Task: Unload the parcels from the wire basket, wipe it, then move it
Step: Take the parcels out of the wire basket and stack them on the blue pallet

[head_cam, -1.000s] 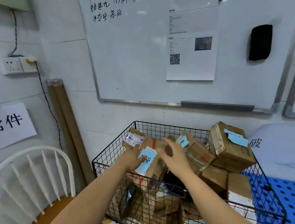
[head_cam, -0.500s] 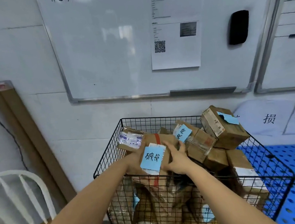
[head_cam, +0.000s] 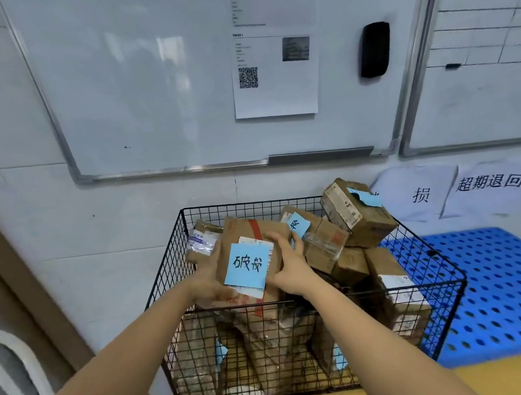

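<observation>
A black wire basket (head_cam: 303, 332) stands against the wall, heaped with several brown cardboard parcels. On top of the heap lies a flat brown parcel (head_cam: 250, 231) with red tape and a blue note with black writing. My left hand (head_cam: 208, 279) grips its left edge and my right hand (head_cam: 290, 267) grips its right edge. Behind it sit a parcel with a small blue note (head_cam: 317, 233) and a tilted box (head_cam: 356, 212) at the basket's back right corner.
A blue perforated pallet (head_cam: 506, 286) lies to the right of the basket. A white chair (head_cam: 9, 372) stands at the left, and a long cardboard tube (head_cam: 8, 278) leans on the wall. Whiteboards hang above. Paper signs (head_cam: 491, 185) are stuck low on the wall.
Both hands have closed around the flat parcel with the blue note and raised it slightly toward me. The view has shifted right and nearer the basket.
</observation>
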